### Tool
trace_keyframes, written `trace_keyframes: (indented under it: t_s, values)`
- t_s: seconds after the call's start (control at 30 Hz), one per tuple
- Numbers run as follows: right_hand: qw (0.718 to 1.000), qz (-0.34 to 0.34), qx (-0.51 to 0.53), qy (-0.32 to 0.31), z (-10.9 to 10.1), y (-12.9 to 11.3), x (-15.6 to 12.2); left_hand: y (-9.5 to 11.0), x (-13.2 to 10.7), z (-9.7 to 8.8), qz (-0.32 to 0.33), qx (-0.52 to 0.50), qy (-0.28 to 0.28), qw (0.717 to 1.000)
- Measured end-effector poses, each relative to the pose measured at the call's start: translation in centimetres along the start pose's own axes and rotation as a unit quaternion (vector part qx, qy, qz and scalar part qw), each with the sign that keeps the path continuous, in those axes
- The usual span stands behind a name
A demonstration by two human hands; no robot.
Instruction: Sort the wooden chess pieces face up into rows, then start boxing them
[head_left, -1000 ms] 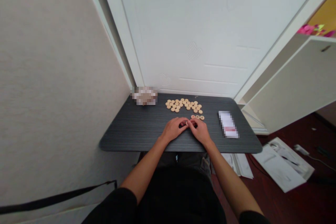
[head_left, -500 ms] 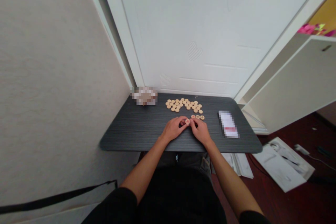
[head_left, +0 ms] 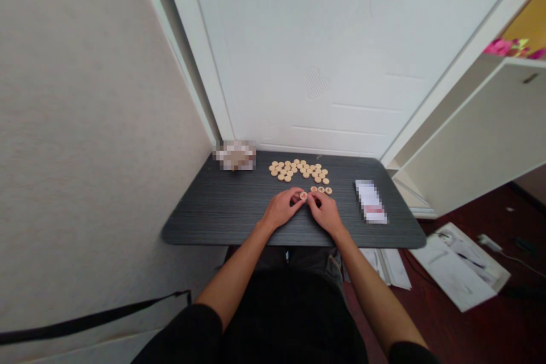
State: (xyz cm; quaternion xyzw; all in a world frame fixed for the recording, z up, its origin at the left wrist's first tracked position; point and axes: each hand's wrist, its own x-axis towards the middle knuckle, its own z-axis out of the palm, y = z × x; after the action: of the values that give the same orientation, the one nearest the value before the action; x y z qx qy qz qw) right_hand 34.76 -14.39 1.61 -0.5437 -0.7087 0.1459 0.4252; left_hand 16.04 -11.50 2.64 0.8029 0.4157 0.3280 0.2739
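Note:
My left hand [head_left: 281, 209] and my right hand [head_left: 325, 210] meet at the middle of a dark table [head_left: 213, 210]. Between their fingertips sits a small round wooden disc [head_left: 303, 196], face up with a red mark; both hands pinch it by its edges. A short row of three similar discs [head_left: 321, 190] lies just beyond my right hand. Farther back, several plain wooden discs form a loose pile [head_left: 298, 170].
A blurred brownish object [head_left: 234, 155] sits at the table's back left, a blurred white and red packet [head_left: 370, 201] at its right. A white door stands behind the table, a white cabinet to the right. Papers [head_left: 460, 267] lie on the red floor.
The disc between my fingertips has turned from hidden to face up showing its red mark, and both hands have edged slightly towards the row of three.

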Motion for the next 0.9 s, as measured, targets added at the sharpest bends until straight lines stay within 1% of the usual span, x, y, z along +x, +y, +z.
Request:
trace_keyframes:
  t_s: [0.33, 0.9]
  values:
    - [1.000, 0.011, 0.021, -0.003, 0.09, -0.14, -0.05, -0.09, -0.01, 0.01, 0.002, 0.007, 0.004, 1.000]
    - [1.000, 0.009, 0.014, 0.003, 0.13, -0.07, -0.03, -0.17, 0.03, 0.17, 0.010, 0.005, 0.006, 1.000]
